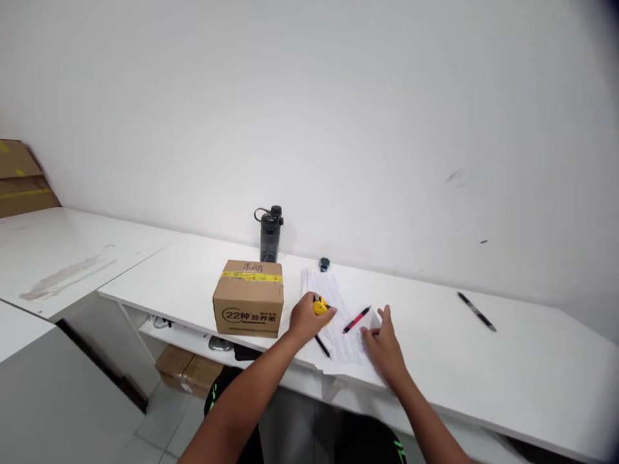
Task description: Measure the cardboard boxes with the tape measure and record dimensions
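My left hand [304,319] is closed around a yellow and black tape measure [320,305], above the left part of some written-on paper sheets [341,296]. Under that hand a black pen [322,347] lies on the paper, its upper end hidden. A red and black pen [356,319] rests slantwise on the sheets, between my two hands. At the right edge of the paper, my right hand [385,348] has its fingers apart and is nearest to the red pen. A corner of the sheet stands slightly raised beside its thumb.
A taped cardboard box [249,303] sits left of the paper, with a dark bottle [269,235] behind it. A wristwatch [324,263] lies near the wall. Farther right is another black pen [476,312]. Under the white table [483,380] is a shelf [193,343] with small items.
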{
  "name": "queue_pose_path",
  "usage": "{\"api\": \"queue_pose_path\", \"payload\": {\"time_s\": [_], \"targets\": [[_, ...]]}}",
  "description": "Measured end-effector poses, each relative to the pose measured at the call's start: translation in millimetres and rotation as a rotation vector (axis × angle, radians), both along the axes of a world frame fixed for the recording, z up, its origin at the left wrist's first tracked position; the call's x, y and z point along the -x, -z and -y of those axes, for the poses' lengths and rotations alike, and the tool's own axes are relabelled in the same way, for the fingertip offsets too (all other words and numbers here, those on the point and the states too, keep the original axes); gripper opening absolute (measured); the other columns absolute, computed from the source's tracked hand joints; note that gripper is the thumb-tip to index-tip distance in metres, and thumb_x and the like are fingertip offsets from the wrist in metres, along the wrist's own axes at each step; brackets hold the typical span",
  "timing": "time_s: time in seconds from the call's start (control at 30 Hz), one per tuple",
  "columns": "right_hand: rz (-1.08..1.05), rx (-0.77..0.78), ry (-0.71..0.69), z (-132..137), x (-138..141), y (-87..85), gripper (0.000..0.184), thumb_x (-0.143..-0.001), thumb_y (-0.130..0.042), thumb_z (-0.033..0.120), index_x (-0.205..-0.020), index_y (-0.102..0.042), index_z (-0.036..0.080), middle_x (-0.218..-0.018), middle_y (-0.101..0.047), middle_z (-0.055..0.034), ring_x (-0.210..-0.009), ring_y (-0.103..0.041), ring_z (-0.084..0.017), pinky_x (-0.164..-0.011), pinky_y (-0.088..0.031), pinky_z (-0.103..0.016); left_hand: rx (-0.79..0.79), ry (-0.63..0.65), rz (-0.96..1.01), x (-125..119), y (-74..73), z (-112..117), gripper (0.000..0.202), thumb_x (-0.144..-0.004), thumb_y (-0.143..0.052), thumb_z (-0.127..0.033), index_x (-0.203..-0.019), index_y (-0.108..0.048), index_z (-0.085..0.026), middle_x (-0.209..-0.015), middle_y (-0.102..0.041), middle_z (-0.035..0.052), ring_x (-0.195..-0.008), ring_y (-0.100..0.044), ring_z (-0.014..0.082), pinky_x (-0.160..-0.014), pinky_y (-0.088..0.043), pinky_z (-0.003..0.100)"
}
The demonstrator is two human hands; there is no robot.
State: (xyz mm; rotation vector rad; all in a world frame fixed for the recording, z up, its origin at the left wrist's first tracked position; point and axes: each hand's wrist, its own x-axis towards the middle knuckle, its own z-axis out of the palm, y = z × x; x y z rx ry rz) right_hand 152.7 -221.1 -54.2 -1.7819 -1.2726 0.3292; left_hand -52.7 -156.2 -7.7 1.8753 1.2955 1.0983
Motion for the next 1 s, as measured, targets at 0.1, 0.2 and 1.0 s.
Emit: {"api": "queue_pose_path", "payload": {"time_s": [0.1, 0.2, 1.0], "targets": [[0.048, -0.025, 0.019, 5.8, 5.3, -9.1, 0.091, -0.086, -0.050, 0.052, -0.159, -0.009, 0.016, -0.155, -0.034, -0.0210, -0.088, -0.066, -0.027, -0.081, -0.055, -0.045, -0.091, 0.082, -0.067, 1.1, -6.0, 7.4, 0.039, -0.072, -0.071, -0.056, -0.089, -0.056, -0.024, -0.089, -0.064, 0.0038, -0.083, -0.060, 0.0226, -0.073, -0.044, 0.033], [0.087, -0.182, -0.064, 20.7, 17.9, -20.7, 0.076, -0.088, -0.049, 0.054, -0.153, -0.029, 0.020, -0.155, -0.034, -0.0197, -0.099, -0.066, -0.029, -0.085, -0.055, -0.048, -0.105, 0.108, -0.016, 0.8, -16.2, 25.7, 0.040, -0.073, -0.072, -0.053, -0.094, -0.055, -0.024, -0.095, -0.063, 0.0061, -0.092, -0.060, 0.0249, -0.082, -0.045, 0.036], [0.372, -0.075, -0.840, 21.7, 124.5, -206.1, 0.035, -0.085, -0.062, 0.036, -0.118, -0.056, 0.028, -0.101, -0.071, -0.0045, -0.084, -0.065, -0.023, -0.069, -0.045, -0.032, 0.522, 0.050, 0.392, 186.6, -167.3, 73.8, 0.036, -0.054, -0.091, -0.039, -0.073, -0.073, -0.014, -0.077, -0.069, 0.0120, -0.060, -0.055, 0.0148, -0.047, -0.042, 0.027]]}}
